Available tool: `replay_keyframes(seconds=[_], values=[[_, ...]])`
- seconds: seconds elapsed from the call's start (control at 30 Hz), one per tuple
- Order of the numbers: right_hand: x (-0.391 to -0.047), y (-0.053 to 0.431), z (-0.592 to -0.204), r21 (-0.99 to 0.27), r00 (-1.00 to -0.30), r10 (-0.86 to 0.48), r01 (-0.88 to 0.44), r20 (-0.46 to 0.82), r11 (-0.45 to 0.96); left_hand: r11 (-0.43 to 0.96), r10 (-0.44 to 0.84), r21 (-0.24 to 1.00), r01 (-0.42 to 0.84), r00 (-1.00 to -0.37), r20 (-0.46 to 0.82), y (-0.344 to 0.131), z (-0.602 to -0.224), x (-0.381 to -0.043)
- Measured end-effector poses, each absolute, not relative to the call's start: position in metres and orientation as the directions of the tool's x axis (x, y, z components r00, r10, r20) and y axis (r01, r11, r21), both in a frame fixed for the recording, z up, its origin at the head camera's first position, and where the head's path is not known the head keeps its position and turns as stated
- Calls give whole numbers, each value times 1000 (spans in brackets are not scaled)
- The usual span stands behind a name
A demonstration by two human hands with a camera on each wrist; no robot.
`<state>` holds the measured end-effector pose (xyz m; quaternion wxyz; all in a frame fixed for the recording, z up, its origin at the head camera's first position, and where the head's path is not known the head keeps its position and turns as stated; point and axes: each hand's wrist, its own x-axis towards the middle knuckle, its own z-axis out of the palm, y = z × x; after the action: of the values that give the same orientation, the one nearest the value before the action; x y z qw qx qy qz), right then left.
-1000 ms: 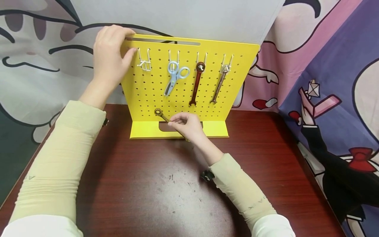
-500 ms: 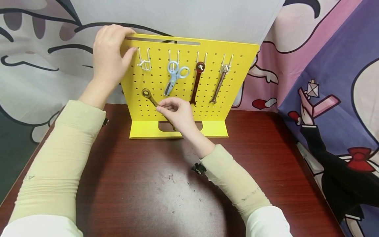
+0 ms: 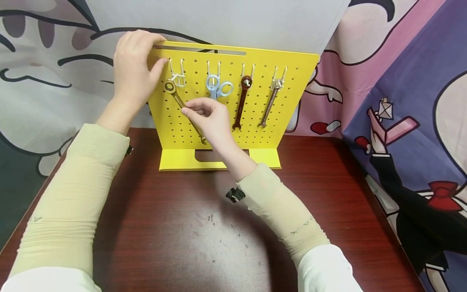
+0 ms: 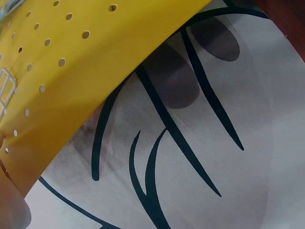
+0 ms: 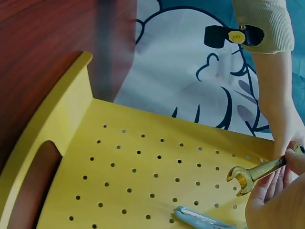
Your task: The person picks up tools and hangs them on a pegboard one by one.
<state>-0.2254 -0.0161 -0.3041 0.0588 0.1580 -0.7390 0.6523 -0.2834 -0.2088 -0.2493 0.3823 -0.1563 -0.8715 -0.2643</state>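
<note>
My left hand (image 3: 135,65) grips the upper left corner of a yellow pegboard (image 3: 231,71), thumb in front and fingers over the top edge. In my right hand (image 3: 209,119), thumb and fingers pinch a brass-coloured combination wrench (image 3: 176,96) by its shank. Its ring end points up and left, just under the leftmost white hook (image 3: 178,79); I cannot tell whether they touch. The open-ended jaw points down. In the right wrist view, that wrench (image 5: 245,179) shows its open end in front of the board. Light blue scissors (image 3: 214,95) hang beside it, blades hidden behind my right hand.
A dark red wrench (image 3: 240,103) and a silver wrench (image 3: 269,105) hang from hooks to the right. The board's yellow foot (image 3: 178,160) stands on a reddish-brown table (image 3: 175,219). Cartoon-printed cloth (image 3: 408,121) rises behind and at the right.
My right hand has carried the brass-coloured wrench up and left, from the board's foot to the leftmost hook. It now covers the scissors' blades. My left hand has stayed on the corner.
</note>
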Motion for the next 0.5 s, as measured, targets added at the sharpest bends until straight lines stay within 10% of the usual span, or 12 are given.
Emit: replay_keyframes(seconds=[0.5], values=[[-247, -31, -311, -981, -980, -57, -191, 188, 33, 804, 57, 356, 475, -659, 750, -207, -248, -283]])
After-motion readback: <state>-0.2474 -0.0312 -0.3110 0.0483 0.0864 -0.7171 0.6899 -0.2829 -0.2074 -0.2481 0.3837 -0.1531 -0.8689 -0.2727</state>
